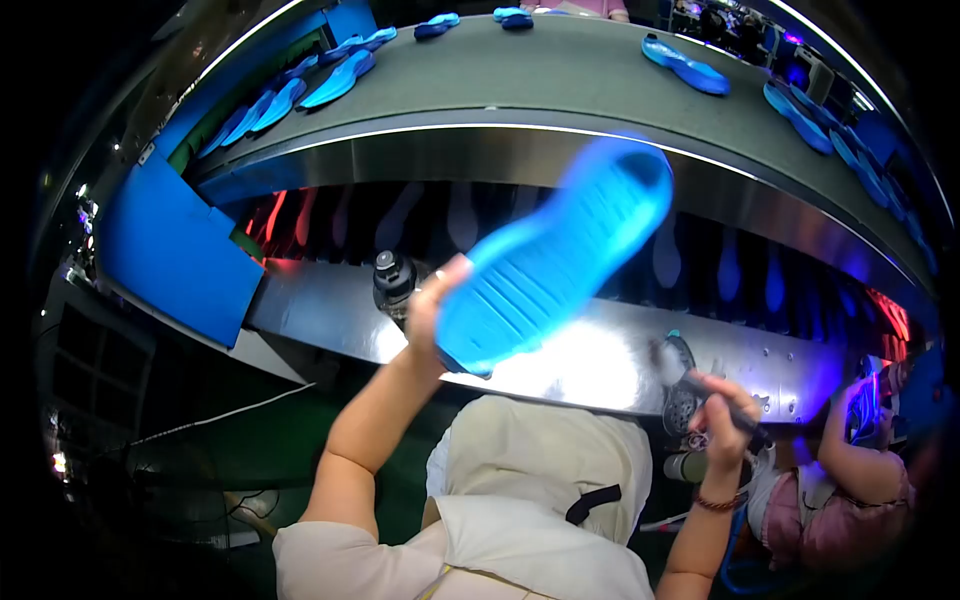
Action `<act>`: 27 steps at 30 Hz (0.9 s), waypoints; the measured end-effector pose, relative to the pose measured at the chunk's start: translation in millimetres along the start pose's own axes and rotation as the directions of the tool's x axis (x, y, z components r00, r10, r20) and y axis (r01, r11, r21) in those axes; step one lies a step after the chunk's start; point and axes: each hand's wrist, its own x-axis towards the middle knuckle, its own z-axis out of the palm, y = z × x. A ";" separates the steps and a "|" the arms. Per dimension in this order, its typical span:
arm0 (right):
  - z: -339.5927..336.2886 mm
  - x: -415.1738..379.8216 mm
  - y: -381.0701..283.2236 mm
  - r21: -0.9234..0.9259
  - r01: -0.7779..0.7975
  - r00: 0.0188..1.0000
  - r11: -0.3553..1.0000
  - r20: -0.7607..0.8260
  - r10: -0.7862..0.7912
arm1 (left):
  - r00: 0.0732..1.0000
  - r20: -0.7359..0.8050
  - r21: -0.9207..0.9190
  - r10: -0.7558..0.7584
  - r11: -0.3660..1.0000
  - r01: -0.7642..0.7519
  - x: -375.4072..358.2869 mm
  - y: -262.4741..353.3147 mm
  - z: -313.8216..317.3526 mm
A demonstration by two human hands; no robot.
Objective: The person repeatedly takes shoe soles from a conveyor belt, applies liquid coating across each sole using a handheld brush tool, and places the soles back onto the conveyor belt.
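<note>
A bright blue shoe sole (550, 265) is held up and tilted above the metal work shelf. My left hand (428, 305) grips its lower left end. Ridges cross the face turned towards me, and the upper end is blurred. In my right hand (727, 420) is a dark-handled brush (668, 364), its pale head smeared by motion. Close by the brush, at the shelf's front edge, is a dark round-holed holder (681, 405). The brush head is apart from the sole. Near my left hand stands a dark capped canister (393, 278).
Several blue soles (342, 80) lie along the green conveyor belt (520, 70) above the metal shelf (330, 305). More soles (800, 115) are at the far right. A blue panel (170, 250) borders the left. Another person's arm (860, 470) works at the right.
</note>
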 end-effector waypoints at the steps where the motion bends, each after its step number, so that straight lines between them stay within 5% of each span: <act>1: -7.0 0.2 -1.7 0.001 -0.085 0.995 0.996 0.045 0.085 | 0.990 -0.010 0.042 0.143 0.989 -0.142 5.9 25.6 2.4; 3: -4.5 56.8 9.9 -0.528 0.301 0.951 0.794 0.104 -0.291 | 0.919 0.355 -0.071 0.172 0.985 -0.157 57.7 90.3 2.1; 5: -2.4 75.9 23.8 -0.631 0.313 0.943 0.709 0.118 -0.311 | 0.894 0.333 -0.175 0.299 0.952 -0.253 88.5 106.4 -18.2; 7: 3.6 107.8 37.8 -0.799 0.330 0.913 0.502 0.135 -0.385 | 0.896 -0.239 -0.649 0.374 0.624 -0.434 129.0 114.4 -6.3; 8: 7.2 121.4 48.2 -0.849 0.318 0.909 0.421 0.148 -0.389 | 0.843 -0.367 -0.556 0.394 0.633 -0.538 147.3 109.6 -0.9; 11: 16.3 155.0 70.0 -0.958 0.195 0.950 0.209 0.132 -0.284 | 0.947 -0.133 -0.375 0.292 0.869 -0.321 178.4 73.1 46.3; 14: 18.6 173.4 103.2 -0.963 0.174 0.956 0.206 0.115 -0.270 | 0.930 -0.004 0.256 0.367 0.900 -0.354 225.2 38.7 89.7; 17: 16.6 186.1 142.0 -0.964 0.219 0.895 0.152 0.136 -0.425 | 0.923 0.011 0.782 0.384 0.572 -0.247 283.6 15.5 128.5; 20: 21.3 186.5 141.1 -0.951 0.239 0.870 0.194 0.121 -0.478 | 0.814 0.355 0.918 0.460 -0.007 -0.396 380.3 -1.7 137.6; 21: 20.6 186.9 140.1 -0.950 0.244 0.868 0.194 0.125 -0.480 | 0.861 0.331 0.941 0.386 -0.062 -0.334 383.5 0.4 162.2; 22: 21.6 188.0 141.3 -0.951 0.242 0.847 0.193 0.111 -0.519 | 0.716 0.514 0.852 0.473 -0.186 -0.489 419.4 -6.9 163.3; 24: 23.7 189.1 144.8 -0.947 0.232 0.858 0.222 0.092 -0.506 | 0.470 0.716 0.695 0.517 -0.465 -0.548 450.4 -11.2 165.5; 25: 24.2 189.4 144.3 -0.943 0.230 0.856 0.241 0.078 -0.512 | 0.540 0.695 0.712 0.476 -0.563 -0.420 452.6 -19.6 160.5; 26: 25.0 190.9 149.8 -0.945 0.227 0.836 0.236 0.065 -0.545 | 0.787 0.489 0.788 0.377 -0.577 -0.214 440.9 -30.1 158.3; 27: 25.2 192.5 155.9 -0.975 0.168 0.835 0.144 0.063 -0.546 | 0.900 0.363 0.716 0.241 -0.690 -0.104 442.3 -37.0 150.6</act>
